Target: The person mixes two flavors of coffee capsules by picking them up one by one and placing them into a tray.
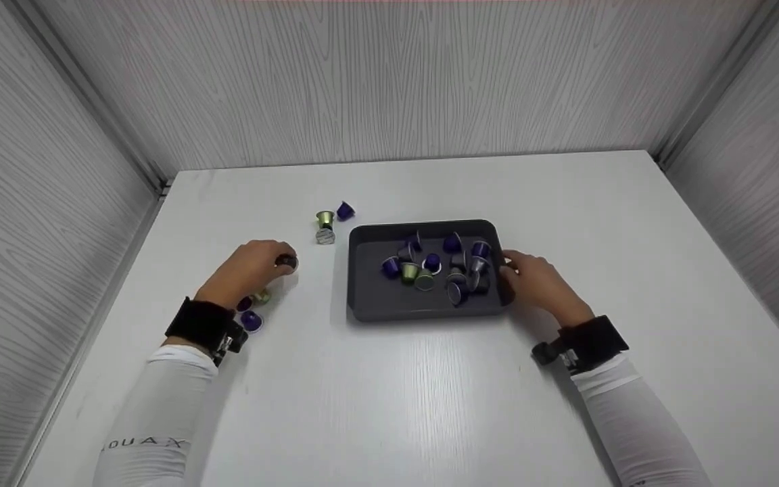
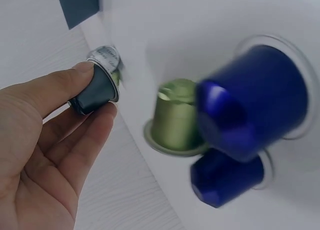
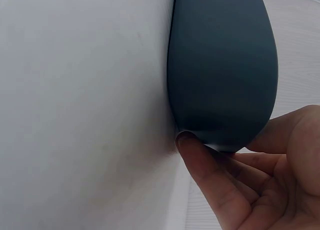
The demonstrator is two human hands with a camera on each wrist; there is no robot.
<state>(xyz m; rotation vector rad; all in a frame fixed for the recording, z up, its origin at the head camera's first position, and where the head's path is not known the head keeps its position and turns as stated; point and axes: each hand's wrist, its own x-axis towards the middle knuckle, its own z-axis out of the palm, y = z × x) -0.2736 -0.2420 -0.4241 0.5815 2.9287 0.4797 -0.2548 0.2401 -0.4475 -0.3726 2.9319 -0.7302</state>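
Observation:
My left hand (image 1: 249,269) pinches a dark coffee capsule (image 2: 95,91) between thumb and fingers, left of the tray. By that wrist lie two purple capsules, one of them (image 1: 251,320) nearest the wrist strap, and a green capsule (image 2: 176,121). The dark grey rectangular tray (image 1: 379,297) stands mid-table with several purple, green and grey capsules in it, mostly toward its right half. At the tray's right end, my right hand (image 1: 539,283) grips the wall. The right wrist view shows the thumb and fingers around the tray's rounded end (image 3: 225,65).
Beyond the tray's left corner lie a green capsule (image 1: 324,218), a purple capsule (image 1: 345,211) and one with its silver lid showing (image 1: 325,236). The white table (image 1: 403,392) is bounded by a wood-grain panel (image 1: 389,81) at the back and others at the sides.

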